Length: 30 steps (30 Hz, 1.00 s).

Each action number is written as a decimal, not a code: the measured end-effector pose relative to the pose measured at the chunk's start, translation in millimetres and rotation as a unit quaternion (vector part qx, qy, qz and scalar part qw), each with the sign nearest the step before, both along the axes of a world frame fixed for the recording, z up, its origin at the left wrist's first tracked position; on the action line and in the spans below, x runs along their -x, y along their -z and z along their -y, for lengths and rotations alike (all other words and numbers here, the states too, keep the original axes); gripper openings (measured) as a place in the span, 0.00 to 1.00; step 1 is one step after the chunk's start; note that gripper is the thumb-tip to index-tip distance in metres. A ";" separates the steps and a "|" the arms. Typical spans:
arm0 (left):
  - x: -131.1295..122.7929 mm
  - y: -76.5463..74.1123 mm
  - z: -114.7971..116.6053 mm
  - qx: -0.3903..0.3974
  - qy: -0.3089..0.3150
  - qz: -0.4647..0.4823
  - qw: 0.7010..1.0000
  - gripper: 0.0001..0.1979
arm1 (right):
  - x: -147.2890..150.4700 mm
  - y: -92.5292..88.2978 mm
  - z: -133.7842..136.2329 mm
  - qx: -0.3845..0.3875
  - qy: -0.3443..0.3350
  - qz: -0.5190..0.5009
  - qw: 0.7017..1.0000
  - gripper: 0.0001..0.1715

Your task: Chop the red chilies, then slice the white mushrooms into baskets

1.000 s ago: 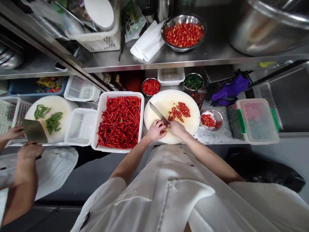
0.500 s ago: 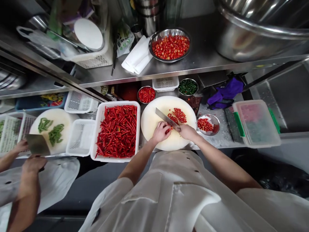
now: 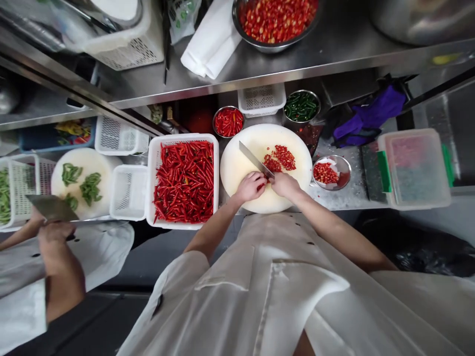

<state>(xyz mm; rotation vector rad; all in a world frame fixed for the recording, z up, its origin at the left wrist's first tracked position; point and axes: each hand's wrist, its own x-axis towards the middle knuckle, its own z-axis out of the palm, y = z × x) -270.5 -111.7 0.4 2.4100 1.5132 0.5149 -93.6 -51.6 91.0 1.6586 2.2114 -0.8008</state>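
Observation:
My right hand grips the handle of a cleaver whose blade slants up and left over a round white cutting board. My left hand is curled just left of the blade, pinning red chilies against the board. A pile of chopped red chili lies on the board beyond the blade. A white basket of whole red chilies stands to the left of the board.
Small steel bowls of chopped red chili, red chilies and green chilies ring the board. A clear lidded box sits at right. On the left a co-worker's hand holds a cleaver beside green chilies.
The camera view shifted and dropped closer to the counter. My hands stay together on the board with the cleaver working the chilies. The co-worker's cleaver hand moved slightly.

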 end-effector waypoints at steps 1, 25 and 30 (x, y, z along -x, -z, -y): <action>0.6 0.2 -0.1 0.004 0.006 -0.001 1.000 0.11 | 1.6 0.6 0.0 0.006 0.000 -0.003 1.000 0.23; 17.7 9.9 18.3 -0.054 0.023 0.018 0.998 0.10 | 27.0 -0.8 22.8 -0.021 -0.014 0.006 1.000 0.21; 19.7 15.4 21.5 -0.046 0.029 0.018 0.998 0.10 | 27.8 3.0 26.3 -0.024 -0.028 0.011 0.999 0.22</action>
